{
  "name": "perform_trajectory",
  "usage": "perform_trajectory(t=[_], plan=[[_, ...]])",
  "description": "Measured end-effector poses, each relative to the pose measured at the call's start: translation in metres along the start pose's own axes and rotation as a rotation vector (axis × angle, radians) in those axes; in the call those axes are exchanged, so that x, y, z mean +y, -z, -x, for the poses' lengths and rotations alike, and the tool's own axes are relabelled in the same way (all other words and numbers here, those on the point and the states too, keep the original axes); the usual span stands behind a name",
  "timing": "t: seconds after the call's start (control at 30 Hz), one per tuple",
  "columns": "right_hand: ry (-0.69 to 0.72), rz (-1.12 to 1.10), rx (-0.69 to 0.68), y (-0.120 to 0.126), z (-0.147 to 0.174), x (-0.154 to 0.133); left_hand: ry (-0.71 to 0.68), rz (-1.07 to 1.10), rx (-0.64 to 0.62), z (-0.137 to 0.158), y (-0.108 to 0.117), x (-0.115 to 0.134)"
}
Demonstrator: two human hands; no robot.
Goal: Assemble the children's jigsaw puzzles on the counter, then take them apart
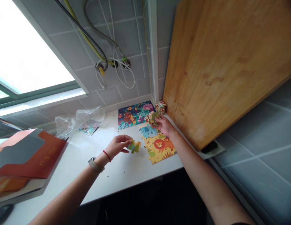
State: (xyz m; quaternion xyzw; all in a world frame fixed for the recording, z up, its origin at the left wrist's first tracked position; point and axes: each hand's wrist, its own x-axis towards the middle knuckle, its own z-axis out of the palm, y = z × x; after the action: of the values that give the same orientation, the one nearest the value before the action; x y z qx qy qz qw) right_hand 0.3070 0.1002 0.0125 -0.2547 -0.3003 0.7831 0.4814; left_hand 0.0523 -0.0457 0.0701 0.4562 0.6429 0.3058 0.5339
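Note:
Pinched in my left hand (pixel 119 145) is a green and yellow jigsaw puzzle piece (pixel 135 147), held over the white tabletop left of the partly joined puzzle. My right hand (pixel 163 125) grips a small stack of puzzle pieces (pixel 153 117) above the back of that puzzle. The joined part (pixel 157 151) shows lions on yellow, with a blue elephant section (pixel 147 131) at its upper edge. Behind it lies a dark blue picture sheet (pixel 133 115) with colourful animals. A further pile of pieces (pixel 160 107) stands in the corner, just beyond my right hand.
A wooden board (pixel 220 62) leans along the right side. Clear plastic bags (pixel 89 117) and a small picture card (pixel 89 127) lie at the back left. An orange and grey box (pixel 30 159) occupies the left end. Hoses and cables (pixel 112 47) hang on the tiled wall.

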Motion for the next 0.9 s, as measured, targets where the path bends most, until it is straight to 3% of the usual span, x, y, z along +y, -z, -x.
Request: perform_trajectory(t=[0.17,0.33,0.57,0.77,0.9], plan=[[-0.011,0.03,0.008,0.002,-0.001,0.001,-0.023,-0.168,-0.037,0.016,-0.009,-0.029],[-0.005,0.042,0.004,0.006,-0.002,0.001,-0.115,-0.315,-0.097,0.017,-0.034,-0.033],[0.0,0.037,0.01,0.007,-0.003,0.002,-0.358,-0.554,0.062,0.006,-0.06,-0.03],[-0.017,0.022,0.003,0.005,-0.003,0.0,-0.559,-0.643,0.125,0.01,-0.072,-0.036],[-0.008,0.01,0.005,0.004,-0.002,0.0,-0.601,-0.65,0.12,0.024,-0.073,-0.041]])
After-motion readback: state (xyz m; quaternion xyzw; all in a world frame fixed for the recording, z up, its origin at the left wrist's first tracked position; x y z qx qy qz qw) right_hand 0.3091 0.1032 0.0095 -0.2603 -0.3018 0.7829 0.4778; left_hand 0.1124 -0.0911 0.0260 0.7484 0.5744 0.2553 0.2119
